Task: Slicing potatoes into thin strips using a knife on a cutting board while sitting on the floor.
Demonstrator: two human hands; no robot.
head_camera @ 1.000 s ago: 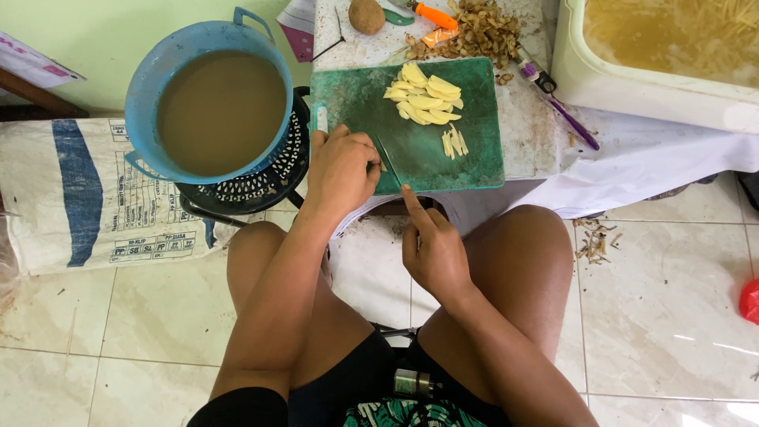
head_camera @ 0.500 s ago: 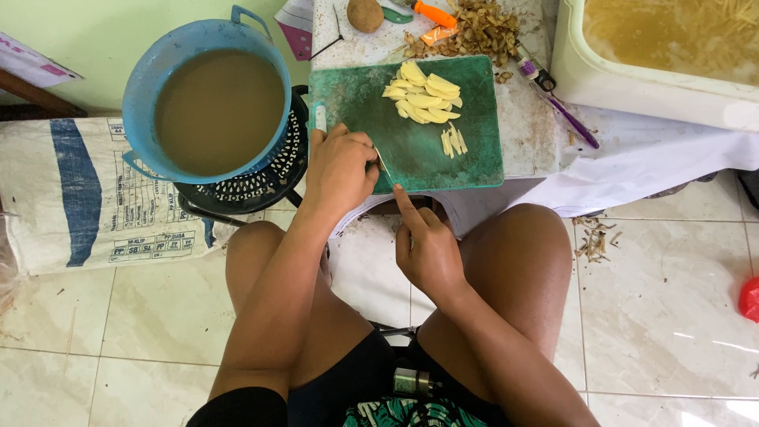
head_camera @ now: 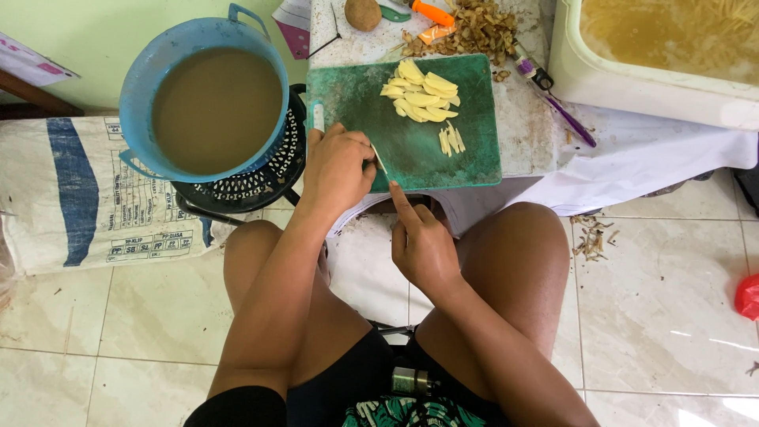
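A green cutting board (head_camera: pixel 466 158) lies on a low table, with pale potato slices (head_camera: pixel 419 93) and a few thin sticks (head_camera: pixel 452 141) on it. My left hand (head_camera: pixel 340 168) rests curled on the board's near left corner, and whatever is under its fingers is hidden. My right hand (head_camera: pixel 423 245) grips a knife (head_camera: pixel 379 162) just below the board's front edge. Its forefinger is stretched along the thin blade, which points up and left to the left hand's fingertips.
A blue tub (head_camera: pixel 150 95) of brown water sits on a black crate at the left. A whole potato (head_camera: pixel 363 13), peels (head_camera: pixel 478 30), an orange-handled tool (head_camera: pixel 436 13) and a purple peeler (head_camera: pixel 565 111) lie behind the board. A white basin (head_camera: pixel 624 79) is at the right, a printed sack (head_camera: pixel 79 190) on the floor.
My right hand has shifted slightly left and closer to the board, bringing the blade nearer the left hand's fingers. The left hand has hardly moved.
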